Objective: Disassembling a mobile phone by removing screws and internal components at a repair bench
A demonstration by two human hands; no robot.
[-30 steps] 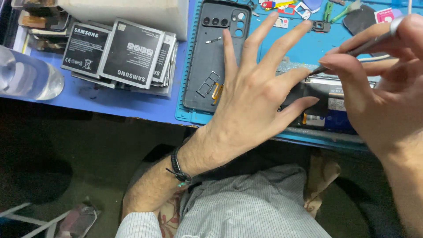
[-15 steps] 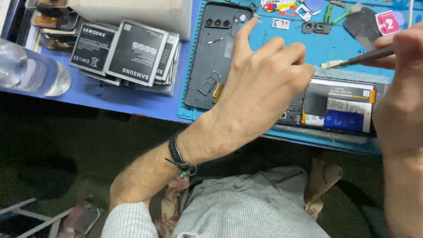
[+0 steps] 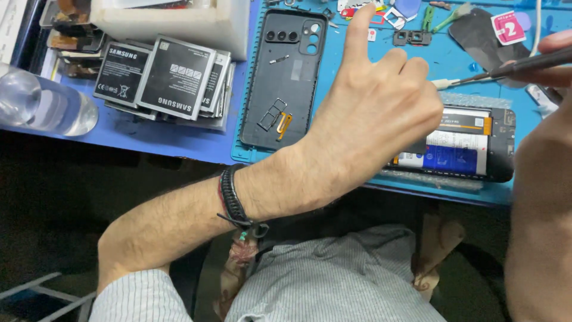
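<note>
Left hand (image 3: pixel 375 113) curling loosely, index raised, holding nothing, resting over opened phone (image 3: pixel 471 143) | phone lying long axis left-right on blue mat (image 3: pixel 357 65) | right hand (image 3: pixel 551 59) pinching screwdriver (image 3: pixel 488 73), tip pointing left above phone; right hand nearer.

A fan of flat dark phone batteries (image 3: pixel 164 80) with grey-and-white labels lies at your upper left, partly under a white box (image 3: pixel 179 21). In the opened phone (image 3: pixel 471 146) by your left hand (image 3: pixel 369 113), the battery label (image 3: pixel 456 152) is white, blue and orange. A pink-and-white square sticker (image 3: pixel 507 27) sits on a dark cover at upper right.
</note>
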